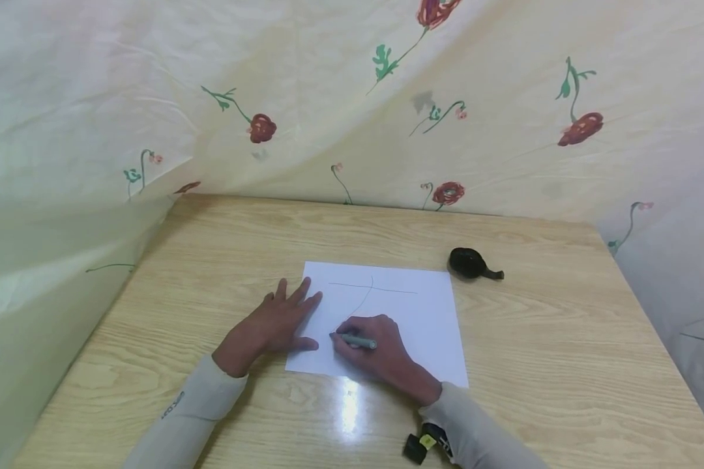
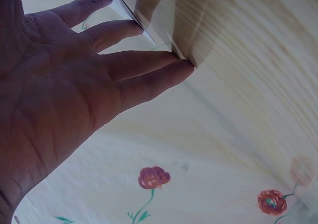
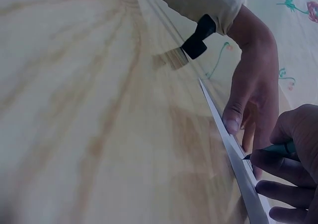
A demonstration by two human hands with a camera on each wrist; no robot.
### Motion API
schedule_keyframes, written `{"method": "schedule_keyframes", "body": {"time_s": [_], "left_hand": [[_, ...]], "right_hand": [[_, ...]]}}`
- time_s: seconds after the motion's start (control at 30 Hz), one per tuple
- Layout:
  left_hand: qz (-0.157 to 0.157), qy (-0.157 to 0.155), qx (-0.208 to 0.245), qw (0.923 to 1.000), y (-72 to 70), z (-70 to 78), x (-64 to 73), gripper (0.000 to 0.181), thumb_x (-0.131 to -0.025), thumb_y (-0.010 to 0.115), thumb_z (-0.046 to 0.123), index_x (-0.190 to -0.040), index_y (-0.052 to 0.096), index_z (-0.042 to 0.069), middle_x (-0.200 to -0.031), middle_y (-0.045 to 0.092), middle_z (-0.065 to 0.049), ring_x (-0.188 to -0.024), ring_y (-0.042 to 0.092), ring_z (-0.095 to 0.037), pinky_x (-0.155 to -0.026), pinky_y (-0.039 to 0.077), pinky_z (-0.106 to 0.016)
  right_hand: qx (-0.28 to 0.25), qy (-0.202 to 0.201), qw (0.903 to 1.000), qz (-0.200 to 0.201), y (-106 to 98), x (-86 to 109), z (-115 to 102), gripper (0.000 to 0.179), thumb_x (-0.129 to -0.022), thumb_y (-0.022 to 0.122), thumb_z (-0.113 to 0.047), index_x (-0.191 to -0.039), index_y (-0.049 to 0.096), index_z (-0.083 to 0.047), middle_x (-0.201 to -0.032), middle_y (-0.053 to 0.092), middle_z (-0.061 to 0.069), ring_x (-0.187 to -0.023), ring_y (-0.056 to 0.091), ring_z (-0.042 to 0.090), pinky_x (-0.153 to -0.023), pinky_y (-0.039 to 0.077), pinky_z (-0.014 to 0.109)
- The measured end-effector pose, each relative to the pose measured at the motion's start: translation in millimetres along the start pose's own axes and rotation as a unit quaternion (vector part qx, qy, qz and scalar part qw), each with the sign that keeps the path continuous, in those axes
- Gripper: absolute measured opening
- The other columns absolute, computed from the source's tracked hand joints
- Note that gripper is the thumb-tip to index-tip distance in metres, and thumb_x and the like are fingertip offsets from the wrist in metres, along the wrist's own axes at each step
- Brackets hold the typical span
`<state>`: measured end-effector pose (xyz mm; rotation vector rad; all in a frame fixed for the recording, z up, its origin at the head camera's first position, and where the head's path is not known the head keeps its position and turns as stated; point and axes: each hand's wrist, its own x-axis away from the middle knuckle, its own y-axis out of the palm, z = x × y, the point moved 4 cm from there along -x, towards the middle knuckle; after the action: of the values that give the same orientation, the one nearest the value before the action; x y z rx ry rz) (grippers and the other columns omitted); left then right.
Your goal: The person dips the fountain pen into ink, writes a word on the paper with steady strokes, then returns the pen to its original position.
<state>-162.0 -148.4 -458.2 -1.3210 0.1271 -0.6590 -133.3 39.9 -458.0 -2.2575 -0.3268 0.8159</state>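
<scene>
A white sheet of paper (image 1: 428, 332) lies on the table, with a long thin horizontal line and a curved stroke crossing it. The right hand (image 1: 378, 345) pinches a green pen (image 1: 360, 341) between thumb and fingers, its dark tip down at the lower end of the curve. In the right wrist view the pen (image 3: 278, 148) slants to the sheet. At the paper's left edge rests the left hand (image 1: 278, 322), fingers spread and straight. From below, the left wrist view shows that hand's palm (image 2: 54, 80), with fingertips right at the paper's edge.
A small black round thing with a short handle (image 1: 468, 263) sits beyond the paper's upper right corner. The wooden table (image 1: 563, 339) meets a flower-patterned cloth (image 1: 328, 78) at its back and sides. A black wrist camera (image 1: 415, 448) hangs at the right sleeve.
</scene>
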Motion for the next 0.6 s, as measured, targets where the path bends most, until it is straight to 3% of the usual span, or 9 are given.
{"method": "schedule_keyframes", "body": {"time_s": [0.6], "left_hand": [[0.006,0.008,0.001,0.9999,-2.9,1.8,1.1,0.09,-0.087,0.072,0.053,-0.155,0.034,0.007,-0.162,0.018,-0.025,-0.139,0.016,-0.064,-0.106,0.028,-0.068]], "right_hand": [[-0.006,-0.006,0.9996,-0.027,6.6,1.2,-3.5,0.008,-0.085,0.075,-0.021,-0.082,0.078,-0.013,-0.073,0.073,-0.01,-0.058,0.06,-0.004,-0.057,0.047,0.014]]}}
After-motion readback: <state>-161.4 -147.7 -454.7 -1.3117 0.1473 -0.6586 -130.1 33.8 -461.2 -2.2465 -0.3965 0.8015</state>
